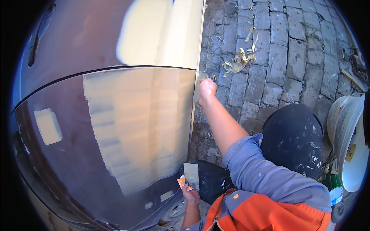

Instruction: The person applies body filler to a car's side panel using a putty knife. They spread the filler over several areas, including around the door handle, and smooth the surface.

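Observation:
A dark brown vehicle panel (pixel 69 100) fills the left side, with a broad patch of beige filler (pixel 138 123) across it. At the panel's right edge, my right hand (pixel 208 91) is closed on a thin grey flat spreader (pixel 199 86), which lies along the edge near the seam. Much of the spreader is covered by the hand. Lower down, my left hand (pixel 190 195) grips a grey rectangular plate (pixel 191 174) with darker smears, along with an orange-and-white piece (pixel 181 181) beside it. A smaller beige patch (pixel 48 126) sits on the panel farther left.
Grey paving bricks (pixel 279 57) form the ground, with crumpled masking tape (pixel 242 61) lying on them. My dark, paint-spotted knee (pixel 295 140) is bent at the right. Beyond it stand a white bucket (pixel 352 154) and a green can (pixel 332 181).

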Demonstrator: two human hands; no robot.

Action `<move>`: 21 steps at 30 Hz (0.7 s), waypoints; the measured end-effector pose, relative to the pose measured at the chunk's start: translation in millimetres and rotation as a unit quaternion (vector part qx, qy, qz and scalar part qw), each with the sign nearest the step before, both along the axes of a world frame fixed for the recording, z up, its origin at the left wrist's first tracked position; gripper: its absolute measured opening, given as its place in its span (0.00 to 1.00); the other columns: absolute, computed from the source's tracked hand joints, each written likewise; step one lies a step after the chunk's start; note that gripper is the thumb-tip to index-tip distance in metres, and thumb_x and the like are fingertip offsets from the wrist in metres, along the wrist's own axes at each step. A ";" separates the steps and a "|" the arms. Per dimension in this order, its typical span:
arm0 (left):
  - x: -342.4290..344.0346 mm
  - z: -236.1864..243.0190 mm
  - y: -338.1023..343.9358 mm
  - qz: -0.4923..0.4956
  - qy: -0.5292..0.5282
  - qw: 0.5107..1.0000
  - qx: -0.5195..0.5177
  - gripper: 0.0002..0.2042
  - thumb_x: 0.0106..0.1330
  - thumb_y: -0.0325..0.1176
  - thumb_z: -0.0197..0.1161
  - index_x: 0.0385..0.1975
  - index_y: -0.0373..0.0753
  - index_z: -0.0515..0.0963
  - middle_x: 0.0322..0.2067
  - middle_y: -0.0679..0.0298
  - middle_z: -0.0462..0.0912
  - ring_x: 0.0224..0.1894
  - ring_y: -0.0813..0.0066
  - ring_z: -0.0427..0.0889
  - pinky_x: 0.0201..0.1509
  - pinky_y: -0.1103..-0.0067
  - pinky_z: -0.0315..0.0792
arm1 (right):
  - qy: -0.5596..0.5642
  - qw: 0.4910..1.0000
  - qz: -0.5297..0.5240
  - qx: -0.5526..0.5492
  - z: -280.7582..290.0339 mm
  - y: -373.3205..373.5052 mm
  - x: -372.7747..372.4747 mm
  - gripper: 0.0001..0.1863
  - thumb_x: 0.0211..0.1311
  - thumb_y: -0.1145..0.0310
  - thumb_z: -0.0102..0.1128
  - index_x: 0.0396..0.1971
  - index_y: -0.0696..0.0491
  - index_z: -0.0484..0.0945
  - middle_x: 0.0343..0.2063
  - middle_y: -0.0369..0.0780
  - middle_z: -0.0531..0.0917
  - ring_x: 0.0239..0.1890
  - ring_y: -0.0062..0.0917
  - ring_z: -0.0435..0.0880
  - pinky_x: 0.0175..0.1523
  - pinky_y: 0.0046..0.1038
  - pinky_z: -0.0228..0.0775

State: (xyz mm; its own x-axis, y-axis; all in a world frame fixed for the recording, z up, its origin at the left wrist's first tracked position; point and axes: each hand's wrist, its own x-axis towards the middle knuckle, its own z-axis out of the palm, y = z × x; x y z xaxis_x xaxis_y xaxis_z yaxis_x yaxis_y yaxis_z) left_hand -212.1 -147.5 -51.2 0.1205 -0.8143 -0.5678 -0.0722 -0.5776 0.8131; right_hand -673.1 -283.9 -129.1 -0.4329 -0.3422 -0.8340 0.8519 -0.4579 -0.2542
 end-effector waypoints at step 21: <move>-4.9 3.9 2.8 0.021 0.010 1.000 -0.008 0.18 0.68 0.40 0.54 0.57 0.47 0.72 0.43 0.68 0.86 0.38 0.71 0.88 0.29 0.78 0.78 | 0.001 1.000 0.012 -0.021 -10.3 -20.4 -4.3 0.24 0.58 0.74 0.51 0.55 0.61 0.80 0.44 0.43 0.83 0.48 0.30 0.80 0.60 0.34 0.70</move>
